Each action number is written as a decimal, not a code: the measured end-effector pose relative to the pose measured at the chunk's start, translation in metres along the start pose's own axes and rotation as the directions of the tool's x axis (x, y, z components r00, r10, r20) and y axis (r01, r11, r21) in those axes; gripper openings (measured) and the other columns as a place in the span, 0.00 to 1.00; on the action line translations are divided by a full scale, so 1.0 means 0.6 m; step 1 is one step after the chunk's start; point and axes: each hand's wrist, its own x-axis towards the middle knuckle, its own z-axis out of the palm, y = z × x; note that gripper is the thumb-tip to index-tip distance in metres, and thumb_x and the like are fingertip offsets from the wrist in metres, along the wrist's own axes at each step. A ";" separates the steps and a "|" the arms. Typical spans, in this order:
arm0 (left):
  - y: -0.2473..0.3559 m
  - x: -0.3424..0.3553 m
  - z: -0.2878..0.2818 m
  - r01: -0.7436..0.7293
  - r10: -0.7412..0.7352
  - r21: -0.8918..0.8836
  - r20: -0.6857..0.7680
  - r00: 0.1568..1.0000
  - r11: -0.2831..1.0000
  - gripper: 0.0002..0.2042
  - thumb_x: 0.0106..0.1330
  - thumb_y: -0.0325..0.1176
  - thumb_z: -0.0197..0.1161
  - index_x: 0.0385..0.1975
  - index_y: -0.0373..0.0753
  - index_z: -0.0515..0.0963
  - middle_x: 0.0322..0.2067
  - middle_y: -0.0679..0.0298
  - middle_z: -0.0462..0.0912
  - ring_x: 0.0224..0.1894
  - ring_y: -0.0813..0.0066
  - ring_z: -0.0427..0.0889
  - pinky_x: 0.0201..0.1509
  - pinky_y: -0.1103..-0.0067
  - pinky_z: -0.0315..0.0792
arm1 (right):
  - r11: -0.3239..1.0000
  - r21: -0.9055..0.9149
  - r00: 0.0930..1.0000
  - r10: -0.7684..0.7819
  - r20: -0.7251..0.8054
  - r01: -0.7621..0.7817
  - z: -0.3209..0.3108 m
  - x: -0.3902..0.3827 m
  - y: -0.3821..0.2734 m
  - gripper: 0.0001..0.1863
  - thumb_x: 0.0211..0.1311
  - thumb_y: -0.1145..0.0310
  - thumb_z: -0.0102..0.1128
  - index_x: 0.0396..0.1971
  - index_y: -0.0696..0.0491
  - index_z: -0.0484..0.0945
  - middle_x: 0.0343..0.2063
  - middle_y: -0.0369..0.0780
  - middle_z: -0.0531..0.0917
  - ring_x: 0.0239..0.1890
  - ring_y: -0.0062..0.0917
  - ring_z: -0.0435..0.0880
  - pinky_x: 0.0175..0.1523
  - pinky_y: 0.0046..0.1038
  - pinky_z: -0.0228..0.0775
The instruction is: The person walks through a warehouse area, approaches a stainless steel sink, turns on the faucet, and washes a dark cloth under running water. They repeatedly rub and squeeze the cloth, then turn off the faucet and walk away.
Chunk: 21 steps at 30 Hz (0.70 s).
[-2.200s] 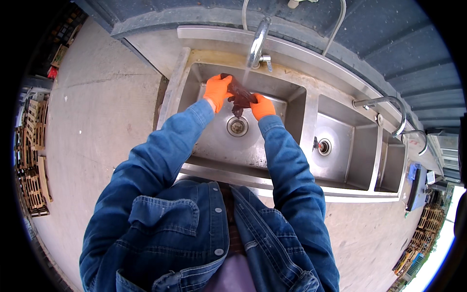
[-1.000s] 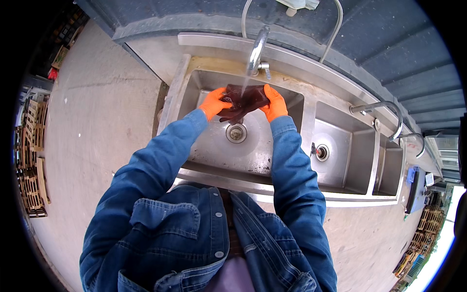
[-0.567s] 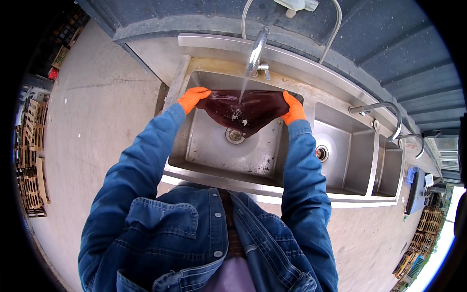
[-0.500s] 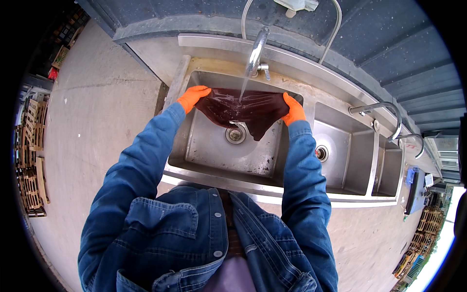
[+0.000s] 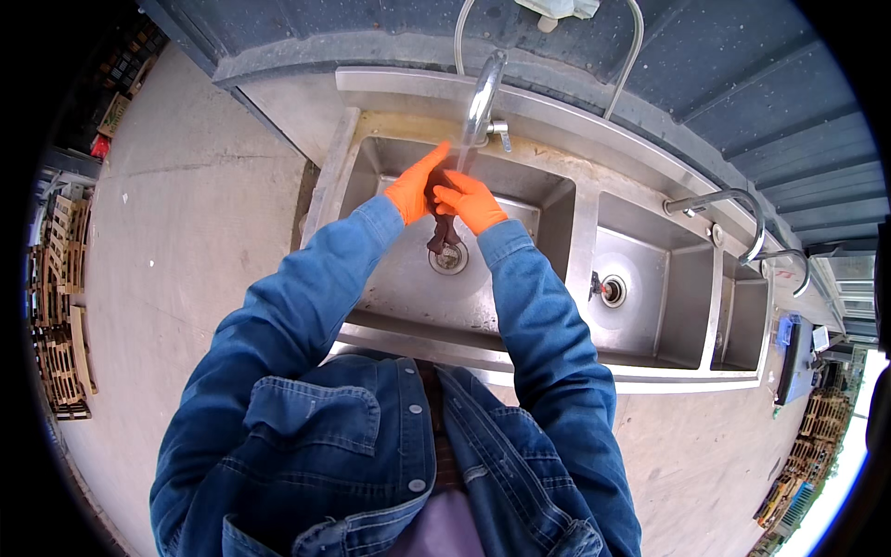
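A wet maroon cloth (image 5: 445, 234) is bunched between my two orange-gloved hands, its lower end dangling above the drain (image 5: 449, 258) of the large left basin (image 5: 399, 302). My left hand (image 5: 414, 189) closes on the bundle from the left, fingers pointing up toward the tap. From the right, my right hand (image 5: 473, 200) has its fingers curled against the same cloth. Water runs from the chrome tap (image 5: 484, 97) just beyond my fingertips. Most of the bunched cloth is hidden behind the gloves.
Two more steel basins, a middle one (image 5: 654, 306) and a small one (image 5: 740, 316), adjoin on the right with their own curved tap (image 5: 742, 200). A grey metal wall (image 5: 705, 84) rises behind. Wooden pallets (image 5: 63, 297) are stacked far left on the concrete floor.
My hands have come together from far apart, gathering the spread cloth into a narrow bunch under the tap. The water still runs.
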 end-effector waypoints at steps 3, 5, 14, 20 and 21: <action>0.004 0.013 -0.008 -0.044 0.041 -0.024 -0.096 0.995 0.999 0.11 0.60 0.38 0.57 0.36 0.38 0.72 0.30 0.62 0.78 0.30 0.72 0.77 0.32 0.76 0.74 | 0.999 0.023 0.987 -0.044 0.153 0.041 -0.012 -0.019 -0.023 0.17 0.56 0.72 0.54 0.47 0.57 0.70 0.34 0.41 0.80 0.35 0.24 0.79 0.42 0.22 0.70; 0.005 0.013 -0.009 -0.083 0.077 -0.030 -0.163 0.984 0.996 0.10 0.60 0.36 0.56 0.36 0.36 0.72 0.31 0.61 0.78 0.31 0.70 0.78 0.35 0.75 0.75 | 0.986 0.053 0.982 -0.160 0.101 0.155 -0.041 -0.011 -0.008 0.17 0.56 0.75 0.52 0.47 0.58 0.71 0.35 0.42 0.80 0.38 0.26 0.79 0.48 0.24 0.69; 0.018 0.003 0.039 -0.143 0.144 -0.026 0.017 0.989 0.989 0.12 0.62 0.32 0.51 0.43 0.34 0.70 0.37 0.60 0.76 0.38 0.71 0.77 0.42 0.76 0.74 | 0.864 -0.425 0.888 -0.395 -0.236 0.271 -0.027 0.121 0.181 0.42 0.33 0.63 0.73 0.53 0.51 0.62 0.46 0.42 0.72 0.47 0.28 0.73 0.51 0.30 0.66; 0.058 -0.038 0.045 -0.243 0.242 -0.078 -0.025 0.970 0.967 0.12 0.62 0.33 0.52 0.43 0.35 0.70 0.40 0.59 0.76 0.40 0.69 0.77 0.45 0.74 0.74 | 0.985 -0.032 0.972 0.160 -0.172 -0.167 -0.066 0.111 0.232 0.27 0.36 0.58 0.70 0.38 0.56 0.76 0.32 0.40 0.79 0.32 0.27 0.77 0.39 0.27 0.69; 0.061 -0.039 0.033 -0.265 0.259 -0.076 -0.080 0.962 0.961 0.12 0.62 0.33 0.52 0.43 0.35 0.70 0.40 0.59 0.76 0.41 0.68 0.77 0.45 0.74 0.74 | 0.972 -0.032 0.954 0.220 -0.205 -0.231 -0.073 0.100 0.231 0.25 0.37 0.59 0.69 0.37 0.57 0.75 0.31 0.40 0.79 0.32 0.26 0.78 0.39 0.25 0.69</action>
